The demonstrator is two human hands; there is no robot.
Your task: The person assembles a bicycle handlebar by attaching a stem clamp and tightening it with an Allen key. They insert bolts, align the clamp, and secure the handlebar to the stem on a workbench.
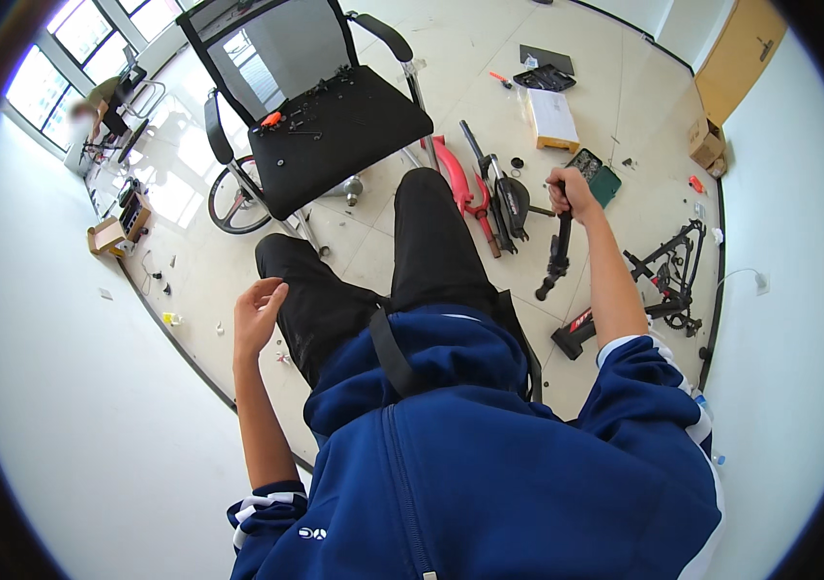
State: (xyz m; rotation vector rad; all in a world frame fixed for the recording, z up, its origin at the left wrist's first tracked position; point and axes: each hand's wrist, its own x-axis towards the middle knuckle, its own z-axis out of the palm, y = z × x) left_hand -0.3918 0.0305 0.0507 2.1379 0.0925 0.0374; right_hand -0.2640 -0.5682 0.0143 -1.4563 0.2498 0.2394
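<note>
My right hand (pixel 576 193) is closed around a long, narrow black bicycle part (pixel 557 253), which hangs down from the fist. A knobbly, clamp-like fitting shows at its lower end; its exact kind is unclear. My left hand (pixel 259 307) rests by my left knee, fingers loosely bent and apart, nothing in it. Near the right hand, an open dark green case (pixel 605 186) lies on the floor. To the left of that hand lie a black bicycle fork (pixel 511 198) and a pinkish-red fork (pixel 456 174).
A black office chair (pixel 335 130) facing me carries small tools and loose parts. Under it is a wheel (pixel 238 198). At right lies a black bicycle frame (pixel 668 280). Farther off are a white-topped box (pixel 552 118) and cartons (pixel 707 143). Another person (pixel 103 106) sits by the windows.
</note>
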